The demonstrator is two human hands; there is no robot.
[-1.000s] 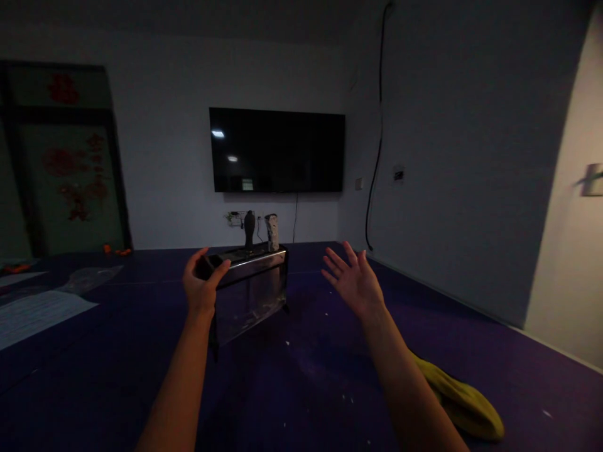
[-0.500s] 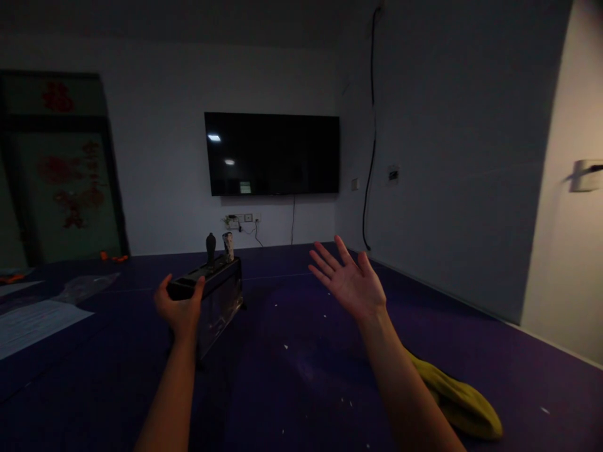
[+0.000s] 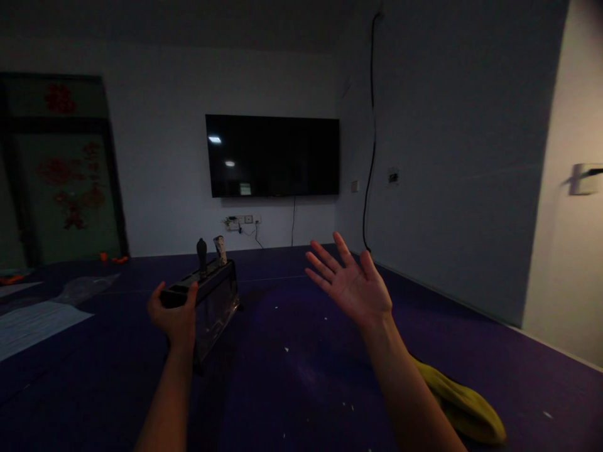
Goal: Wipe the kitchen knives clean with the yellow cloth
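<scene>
A narrow black-topped box with clear side walls (image 3: 214,317), like a knife block, stands on the purple surface left of centre. Two handles rise from the slots in its top: a dark one (image 3: 202,257) and a pale mottled one (image 3: 220,250). My left hand (image 3: 173,314) grips the near end of the box, thumb on the right side and fingers on the left. To the right, my right hand (image 3: 353,285) is raised with palm up and fingers spread, holding nothing. A yellow fabric item (image 3: 459,402) lies beside my right forearm, partly hidden by it.
The purple surface (image 3: 277,383) carries small white scraps. At left lie a printed sheet (image 3: 40,326) and clear plastic wrapping (image 3: 87,289), with orange items (image 3: 120,259) farther back. A television (image 3: 273,157) hangs on the far wall, and a black cable (image 3: 372,144) runs down the corner.
My left hand and the box with its handles have shifted slightly left and down. My right hand stays open, in nearly the same place.
</scene>
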